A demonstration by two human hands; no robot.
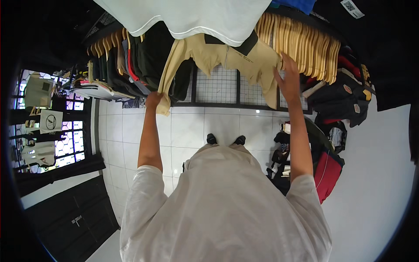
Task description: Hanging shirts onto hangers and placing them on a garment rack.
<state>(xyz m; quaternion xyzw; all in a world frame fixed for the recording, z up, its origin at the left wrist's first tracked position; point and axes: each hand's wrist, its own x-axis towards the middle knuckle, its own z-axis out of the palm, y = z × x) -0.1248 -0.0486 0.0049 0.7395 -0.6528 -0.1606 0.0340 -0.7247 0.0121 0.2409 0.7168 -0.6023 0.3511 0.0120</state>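
Note:
A tan long-sleeved garment (209,54) with a dark collar and a front zip hangs spread out before me, and its chest bears small writing. My left hand (154,99) grips the cuff end of its left-side sleeve, which is drawn down. At the other side my right hand (289,78) is beside the right-side sleeve, fingers apart, the thumb at the cloth's edge. A white garment's hem (199,24) overlaps the top of the tan one and hides part of the collar.
Several wooden hangers (298,44) crowd the rack at right. Dark clothes (147,55) hang at left, others (340,95) at far right. Behind the tan garment stands a wire grid panel (216,86). Bags and clothes (324,173) lie right of my feet; a dark door (72,216) is lower left.

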